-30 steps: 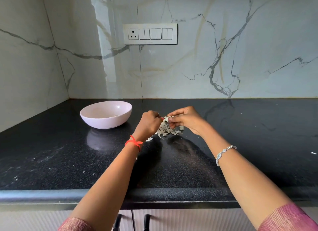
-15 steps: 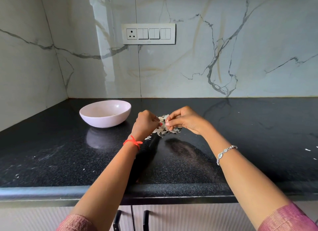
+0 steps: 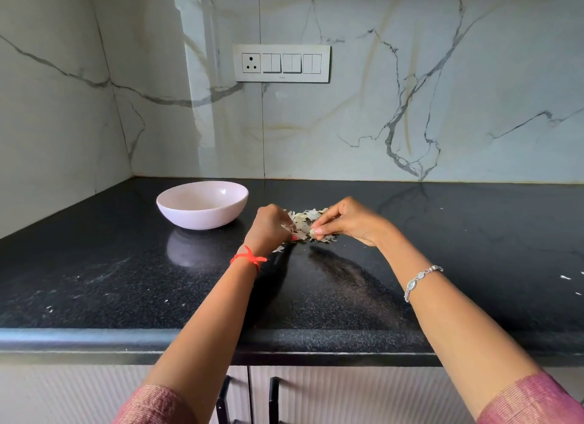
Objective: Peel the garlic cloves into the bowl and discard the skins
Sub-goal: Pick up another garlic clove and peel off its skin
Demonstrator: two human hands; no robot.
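Black counter (image 3: pixel 94 281) underneath, working mid-frame right of the pink bowl (image 3: pixel 196 218). Pinching a garlic clove (image 3: pixel 312 232) with the right hand (image 3: pixel 350 221) over the skins (image 3: pixel 303 216). Curling the left hand (image 3: pixel 268 224), hiding its grip: cannot tell.

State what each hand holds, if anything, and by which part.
The right hand pinches a garlic clove by one end. The left hand curls at the skins; its hold cannot be told.

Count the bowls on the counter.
1: a pale pink bowl on the black counter, just left of the left hand. None seems hidden.
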